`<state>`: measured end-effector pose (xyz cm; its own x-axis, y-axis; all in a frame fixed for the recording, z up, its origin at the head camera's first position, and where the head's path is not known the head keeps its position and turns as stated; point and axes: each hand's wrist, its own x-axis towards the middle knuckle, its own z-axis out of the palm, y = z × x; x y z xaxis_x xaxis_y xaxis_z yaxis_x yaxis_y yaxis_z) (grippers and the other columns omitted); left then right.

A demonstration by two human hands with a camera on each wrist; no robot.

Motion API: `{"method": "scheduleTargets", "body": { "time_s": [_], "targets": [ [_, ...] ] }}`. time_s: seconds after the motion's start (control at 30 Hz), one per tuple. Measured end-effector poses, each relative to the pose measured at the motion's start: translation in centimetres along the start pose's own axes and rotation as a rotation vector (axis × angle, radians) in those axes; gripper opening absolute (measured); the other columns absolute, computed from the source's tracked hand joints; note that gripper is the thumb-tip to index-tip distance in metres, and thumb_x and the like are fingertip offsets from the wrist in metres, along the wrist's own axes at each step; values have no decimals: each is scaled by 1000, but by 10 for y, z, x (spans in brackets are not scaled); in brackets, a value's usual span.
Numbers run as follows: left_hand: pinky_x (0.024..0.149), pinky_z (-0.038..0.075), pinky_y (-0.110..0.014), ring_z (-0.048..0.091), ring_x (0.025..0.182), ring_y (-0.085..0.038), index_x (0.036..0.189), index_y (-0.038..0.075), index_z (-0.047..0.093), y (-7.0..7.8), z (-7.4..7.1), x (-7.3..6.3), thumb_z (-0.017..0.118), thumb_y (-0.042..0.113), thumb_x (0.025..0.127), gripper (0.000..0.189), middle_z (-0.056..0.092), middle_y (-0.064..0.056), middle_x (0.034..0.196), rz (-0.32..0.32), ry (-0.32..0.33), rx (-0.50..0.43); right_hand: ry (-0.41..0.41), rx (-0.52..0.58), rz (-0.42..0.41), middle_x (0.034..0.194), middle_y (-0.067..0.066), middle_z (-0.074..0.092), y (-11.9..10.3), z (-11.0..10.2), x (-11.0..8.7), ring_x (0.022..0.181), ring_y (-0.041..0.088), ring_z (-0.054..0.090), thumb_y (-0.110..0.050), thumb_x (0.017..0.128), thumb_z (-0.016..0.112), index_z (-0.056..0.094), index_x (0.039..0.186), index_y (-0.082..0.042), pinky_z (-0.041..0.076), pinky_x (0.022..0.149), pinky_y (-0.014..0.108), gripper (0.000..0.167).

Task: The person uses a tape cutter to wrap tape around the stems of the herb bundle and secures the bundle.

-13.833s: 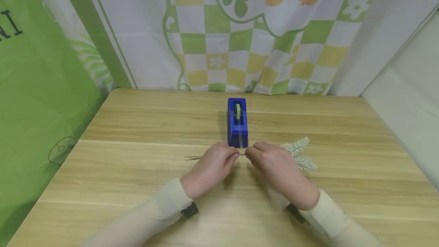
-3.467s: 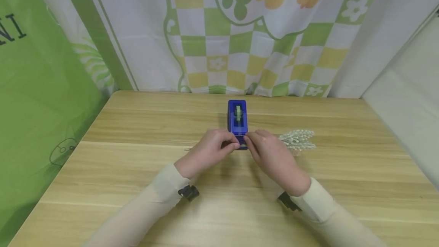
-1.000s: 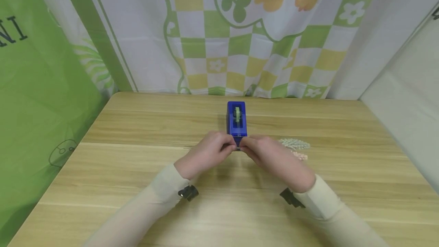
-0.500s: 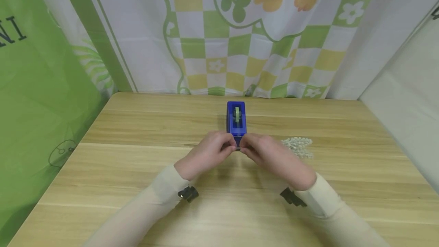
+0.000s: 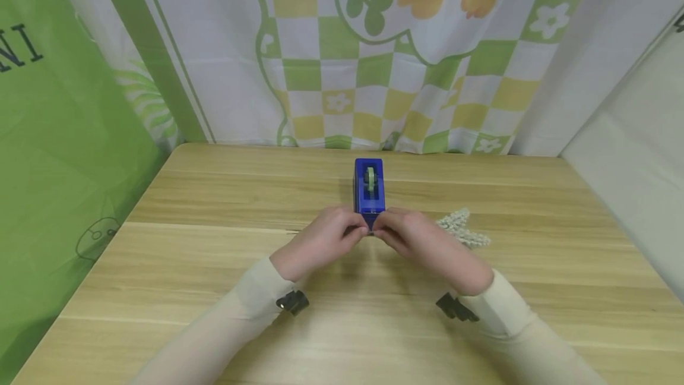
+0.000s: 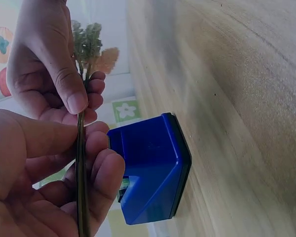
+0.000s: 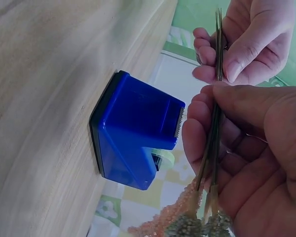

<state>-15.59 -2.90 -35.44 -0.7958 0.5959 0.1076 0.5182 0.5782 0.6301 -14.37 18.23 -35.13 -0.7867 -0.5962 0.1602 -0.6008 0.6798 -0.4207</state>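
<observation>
Several thin stems (image 6: 81, 173) with fluffy, ear-shaped flower heads (image 5: 461, 227) are bunched together and lie sideways across both hands. My left hand (image 5: 326, 236) pinches the bare stems between thumb and fingers. Close beside it, my right hand (image 5: 427, 242) pinches the same bundle nearer the heads. In the right wrist view, grey-green heads (image 7: 185, 226) and a pinkish head (image 7: 170, 210) hang below the right palm. Just beyond the fingertips stands a blue tape dispenser (image 5: 370, 204), its toothed cutter (image 7: 179, 122) facing the hands. Whether tape wraps the stems I cannot tell.
The wooden table (image 5: 240, 195) carries the dispenser and extends around both forearms. A patterned curtain (image 5: 342, 70) hangs behind the far edge. Green cloth (image 5: 64, 165) is at the left, and a pale surface (image 5: 630, 117) borders the right side.
Since the oldest frame, both hands and the bundle have shifted slightly forward, against the dispenser's front. Over the last second the flower heads have turned; the pink one has left the head view.
</observation>
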Motion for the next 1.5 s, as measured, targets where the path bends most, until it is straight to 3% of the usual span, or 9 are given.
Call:
{"method": "scheduleTargets", "body": {
  "time_s": [0.23, 0.57, 0.83, 1.1, 1.33, 1.5],
  "targets": [
    [76, 52, -26, 57, 79, -13, 98, 3, 77, 1, 2, 1, 67, 10, 102, 13, 73, -7, 91, -2, 19, -4, -24, 31, 47, 86, 0, 67, -1, 1, -1, 73, 5, 55, -8, 102, 65, 68, 97, -8, 54, 68, 23, 6],
    [79, 55, -24, 62, 85, -14, 99, 2, 75, 0, 4, 0, 67, 6, 100, 9, 74, -9, 96, -9, 22, -35, -23, 50, 39, 81, -3, 63, -1, 0, -1, 70, 5, 51, -9, 102, 66, 69, 94, -7, 50, 65, 22, 9],
    [78, 54, -21, 62, 85, -13, 98, 2, 74, 0, 6, -1, 67, 6, 100, 8, 74, -9, 97, -24, -1, -60, -18, -4, 34, 84, -5, 67, -3, 1, -4, 73, 4, 55, -10, 100, 69, 70, 92, -11, 54, 69, 23, 8],
    [76, 53, -20, 62, 82, -13, 96, 1, 74, -8, 16, -3, 67, 4, 99, 7, 74, -10, 93, -7, -9, -60, -45, -145, 82, 84, -7, 69, -7, 2, -11, 72, 3, 58, -15, 97, 74, 71, 93, -16, 53, 66, 21, 6],
    [74, 52, -21, 60, 80, -12, 95, 2, 73, -16, 26, -3, 67, 1, 97, 6, 73, -10, 91, -55, -80, -92, -83, -162, 47, 83, -5, 70, 1, 9, -14, 74, 5, 62, -8, 95, 73, 70, 90, -14, 57, 70, 23, 9],
    [69, 50, -21, 57, 74, -11, 90, 5, 71, -20, 31, -2, 70, 1, 94, 6, 71, -6, 86, -73, -104, -47, -128, -166, 58, 83, -6, 68, 5, 17, -13, 74, 5, 60, -9, 94, 74, 70, 91, -15, 56, 70, 22, 8]
  ]
}}
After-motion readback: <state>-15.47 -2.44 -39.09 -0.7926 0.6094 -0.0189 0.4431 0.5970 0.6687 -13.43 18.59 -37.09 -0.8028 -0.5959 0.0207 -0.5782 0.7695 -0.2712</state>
